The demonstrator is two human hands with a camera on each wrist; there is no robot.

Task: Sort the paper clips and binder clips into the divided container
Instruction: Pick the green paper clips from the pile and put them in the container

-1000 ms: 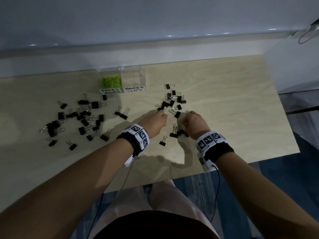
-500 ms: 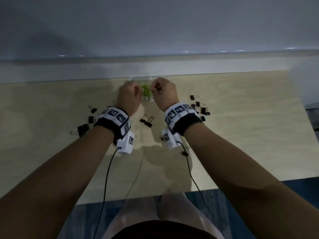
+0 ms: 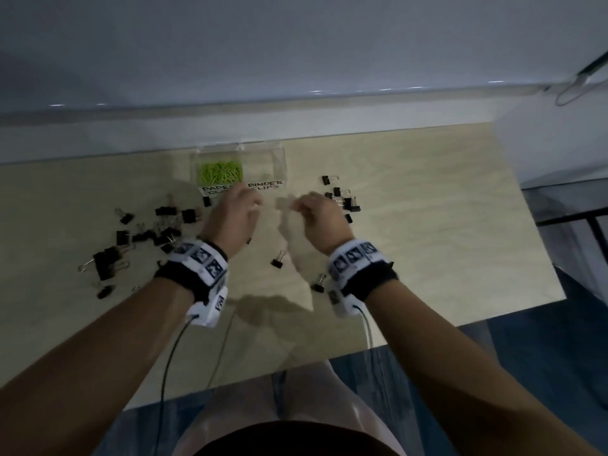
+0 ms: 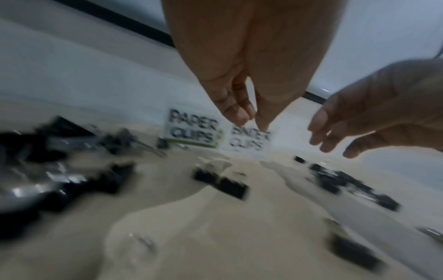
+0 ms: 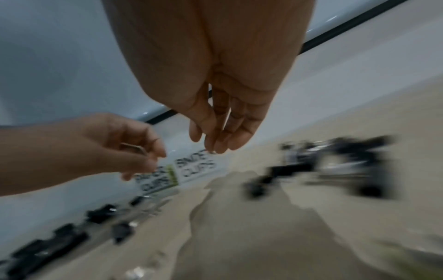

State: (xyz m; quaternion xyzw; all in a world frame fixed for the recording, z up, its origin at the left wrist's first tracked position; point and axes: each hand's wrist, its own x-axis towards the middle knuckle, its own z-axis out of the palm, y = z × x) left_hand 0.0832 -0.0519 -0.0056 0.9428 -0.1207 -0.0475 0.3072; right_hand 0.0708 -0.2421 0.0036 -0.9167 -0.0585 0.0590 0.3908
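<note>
The clear divided container (image 3: pixel 279 159) stands at the table's back edge, with labels (image 4: pixel 191 128) reading PAPER CLIPS and BINDER CLIPS. Green paper clips (image 3: pixel 219 171) fill its left compartment. Black binder clips lie in a left pile (image 3: pixel 148 232) and a smaller right pile (image 3: pixel 343 199). My left hand (image 3: pixel 237 212) hovers just in front of the labels, fingers curled; a thin silvery line (image 5: pixel 134 148) shows among them, too blurred to name. My right hand (image 3: pixel 316 209) hovers beside it, its fingers (image 5: pixel 215 140) relaxed and holding nothing.
Two single binder clips (image 3: pixel 278 260) (image 3: pixel 318 285) lie on the pale wooden table (image 3: pixel 427 241) between my wrists. A white wall ledge runs right behind the container. The table's front edge is near my lap, and its right edge drops to a dark floor.
Both hands went from the right pile up to the container's paper clip compartment. They have now drawn back toward me and moved apart.
</note>
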